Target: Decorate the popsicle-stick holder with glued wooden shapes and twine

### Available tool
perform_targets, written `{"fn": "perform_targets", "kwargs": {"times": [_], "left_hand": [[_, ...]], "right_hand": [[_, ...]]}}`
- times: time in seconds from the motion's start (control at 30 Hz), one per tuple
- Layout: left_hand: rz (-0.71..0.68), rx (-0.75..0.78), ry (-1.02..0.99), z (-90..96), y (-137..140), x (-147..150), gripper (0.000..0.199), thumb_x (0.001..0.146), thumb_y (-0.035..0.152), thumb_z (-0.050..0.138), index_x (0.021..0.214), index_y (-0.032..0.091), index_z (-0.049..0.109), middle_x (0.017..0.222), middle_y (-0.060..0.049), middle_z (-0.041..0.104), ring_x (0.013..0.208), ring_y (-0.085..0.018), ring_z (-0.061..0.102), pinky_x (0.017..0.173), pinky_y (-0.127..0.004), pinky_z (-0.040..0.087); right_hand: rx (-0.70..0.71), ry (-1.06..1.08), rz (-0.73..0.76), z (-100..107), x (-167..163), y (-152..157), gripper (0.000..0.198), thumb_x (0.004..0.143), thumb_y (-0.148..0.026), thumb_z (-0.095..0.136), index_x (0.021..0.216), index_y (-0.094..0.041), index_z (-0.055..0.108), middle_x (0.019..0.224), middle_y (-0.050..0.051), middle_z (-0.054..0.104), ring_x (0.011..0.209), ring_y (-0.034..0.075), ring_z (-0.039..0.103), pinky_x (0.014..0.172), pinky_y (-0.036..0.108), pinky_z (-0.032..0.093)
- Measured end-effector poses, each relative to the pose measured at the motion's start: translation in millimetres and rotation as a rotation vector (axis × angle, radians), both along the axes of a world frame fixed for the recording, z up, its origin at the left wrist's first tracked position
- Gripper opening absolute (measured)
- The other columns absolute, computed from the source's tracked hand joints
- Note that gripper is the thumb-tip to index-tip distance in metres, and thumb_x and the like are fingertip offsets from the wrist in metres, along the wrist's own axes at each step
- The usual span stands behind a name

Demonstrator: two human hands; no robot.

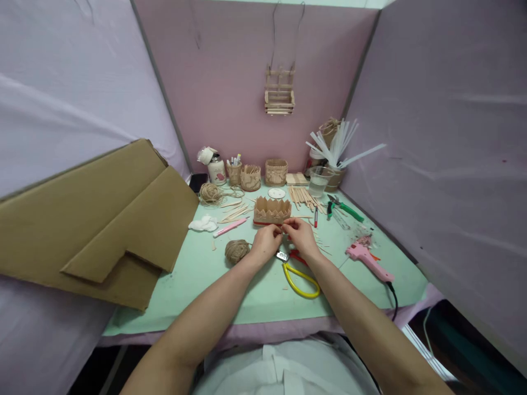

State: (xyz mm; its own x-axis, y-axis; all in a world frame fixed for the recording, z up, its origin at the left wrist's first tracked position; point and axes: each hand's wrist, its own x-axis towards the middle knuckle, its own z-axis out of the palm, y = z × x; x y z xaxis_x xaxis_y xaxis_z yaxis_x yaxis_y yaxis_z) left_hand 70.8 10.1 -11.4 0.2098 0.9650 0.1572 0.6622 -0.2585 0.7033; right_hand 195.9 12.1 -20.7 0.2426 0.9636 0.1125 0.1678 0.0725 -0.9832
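Close together at the table's middle, my left hand (267, 242) and my right hand (302, 237) have their fingertips pinched nearly against each other. What lies between the fingertips is too small to make out. Just beyond them stands a small brown box (272, 210) with a zigzag top edge and a red band low on its side. Beside my left hand lies a ball of twine (237, 251). Scissors with yellow and red handles (301, 281) rest under and between my wrists, partly hidden by my right arm.
A pink glue gun (370, 262) lies at the right, with green-handled pliers (349, 212) behind it. Craft sticks (305, 198), a cup of water (319, 182) and woven holders (275, 172) stand toward the back. Folded cardboard (102, 219) leans at the left.
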Motion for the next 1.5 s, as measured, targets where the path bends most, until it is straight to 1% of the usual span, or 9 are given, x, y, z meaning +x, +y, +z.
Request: {"fn": "perform_targets", "kwargs": {"times": [0.13, 0.23, 0.37, 0.5, 0.67, 0.9, 1.17, 1.37, 1.5], "left_hand": [[0.052, -0.056, -0.072, -5.1, 3.6, -0.5, 0.010, 0.076, 0.017, 0.058, 0.080, 0.017, 0.067, 0.080, -0.005, 0.072, 0.074, -0.018, 0.064, 0.067, -0.028, 0.044], [0.107, -0.044, -0.136, -7.3, 4.6, -2.5, 0.011, 0.075, 0.017, 0.059, 0.083, 0.016, 0.066, 0.083, -0.005, 0.071, 0.077, -0.018, 0.064, 0.069, -0.027, 0.046], [0.192, -0.108, -0.337, -7.6, 9.1, -5.5, 0.013, 0.077, 0.017, 0.058, 0.087, 0.015, 0.066, 0.085, -0.006, 0.069, 0.069, -0.015, 0.063, 0.067, -0.026, 0.047], [0.193, -0.217, -0.508, -8.1, 15.0, -5.8, 0.013, 0.079, 0.022, 0.058, 0.083, 0.014, 0.067, 0.072, -0.003, 0.066, 0.052, -0.011, 0.056, 0.055, -0.025, 0.044], [0.193, -0.238, -0.539, -11.5, 16.4, -2.4, 0.011, 0.078, 0.022, 0.058, 0.079, 0.015, 0.066, 0.062, 0.000, 0.062, 0.052, -0.011, 0.055, 0.050, -0.022, 0.040], [0.249, -0.166, -0.452, -11.6, 18.1, -3.1, 0.012, 0.077, 0.020, 0.056, 0.077, 0.015, 0.067, 0.059, 0.000, 0.062, 0.058, -0.013, 0.059, 0.061, -0.025, 0.045], [0.313, -0.062, -0.247, -6.9, 19.3, -17.7, 0.014, 0.076, 0.020, 0.058, 0.078, 0.016, 0.071, 0.077, -0.005, 0.071, 0.076, -0.017, 0.064, 0.073, -0.028, 0.045], [0.320, -0.041, -0.113, -2.3, 20.8, -26.9, 0.017, 0.078, 0.020, 0.056, 0.079, 0.016, 0.073, 0.083, -0.008, 0.073, 0.080, -0.020, 0.064, 0.075, -0.029, 0.044], [0.281, -0.010, -0.045, 6.1, 11.2, -28.1, 0.015, 0.079, 0.021, 0.057, 0.079, 0.017, 0.071, 0.085, -0.009, 0.071, 0.086, -0.022, 0.064, 0.079, -0.032, 0.044]], "right_hand": [[0.011, -0.055, -0.004, -2.0, -2.3, 2.7, 0.021, 0.062, -0.027, 0.060, 0.082, -0.020, 0.056, 0.071, 0.000, 0.068, 0.068, 0.017, 0.064, 0.063, 0.028, 0.047], [0.016, -0.098, -0.022, 0.2, -4.7, 2.7, 0.025, 0.062, -0.026, 0.061, 0.084, -0.022, 0.050, 0.068, -0.002, 0.069, 0.068, 0.018, 0.065, 0.064, 0.029, 0.047], [0.023, -0.148, -0.039, 2.5, -7.8, 3.3, 0.029, 0.061, -0.029, 0.065, 0.084, -0.023, 0.046, 0.067, -0.002, 0.069, 0.067, 0.019, 0.065, 0.063, 0.029, 0.046], [0.028, -0.172, -0.029, 0.0, -10.3, 4.4, 0.028, 0.063, -0.029, 0.063, 0.084, -0.023, 0.045, 0.067, -0.001, 0.069, 0.065, 0.019, 0.064, 0.060, 0.028, 0.045], [0.021, -0.192, 0.013, -6.9, -9.6, 4.8, 0.026, 0.064, -0.031, 0.062, 0.083, -0.023, 0.046, 0.065, -0.002, 0.068, 0.062, 0.017, 0.063, 0.056, 0.026, 0.044], [-0.013, -0.246, 0.068, -12.0, -8.0, 5.2, 0.019, 0.062, -0.026, 0.060, 0.078, -0.022, 0.050, 0.061, -0.002, 0.065, 0.058, 0.016, 0.061, 0.053, 0.024, 0.042], [-0.018, -0.367, 0.084, -1.9, -15.3, 7.3, 0.009, 0.062, -0.026, 0.060, 0.069, -0.022, 0.056, 0.062, -0.002, 0.063, 0.061, 0.016, 0.059, 0.057, 0.025, 0.040], [0.025, -0.477, 0.029, 3.2, -30.1, 6.1, 0.015, 0.062, -0.024, 0.060, 0.062, -0.023, 0.045, 0.059, -0.003, 0.057, 0.060, 0.016, 0.051, 0.057, 0.026, 0.033], [0.072, -0.521, 0.025, 1.9, -35.1, 2.4, 0.020, 0.066, -0.025, 0.058, 0.060, -0.024, 0.039, 0.056, -0.004, 0.051, 0.057, 0.015, 0.047, 0.056, 0.025, 0.029]]}}
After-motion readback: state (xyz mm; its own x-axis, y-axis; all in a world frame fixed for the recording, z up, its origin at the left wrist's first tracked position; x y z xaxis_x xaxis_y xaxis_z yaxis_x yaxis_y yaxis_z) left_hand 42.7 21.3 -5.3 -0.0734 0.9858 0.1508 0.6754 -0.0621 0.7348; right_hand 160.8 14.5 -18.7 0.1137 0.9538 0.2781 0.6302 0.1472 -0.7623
